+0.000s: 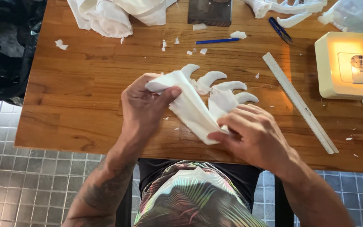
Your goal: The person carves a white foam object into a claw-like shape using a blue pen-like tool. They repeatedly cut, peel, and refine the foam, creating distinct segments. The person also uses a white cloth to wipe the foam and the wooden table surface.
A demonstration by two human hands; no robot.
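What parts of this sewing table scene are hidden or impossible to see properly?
- Head view: the white fabric glove is partly covered by the left hand and right hand.
- The sewing machine is cut off by the right edge.
- The dark object and white cloth pile are cut by the top edge.
- The black bag's contents are hidden.

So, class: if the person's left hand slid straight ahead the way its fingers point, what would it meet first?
Probably the curved white fabric fingers of the cloth glove that the left hand holds; farther on lies a blue pen.
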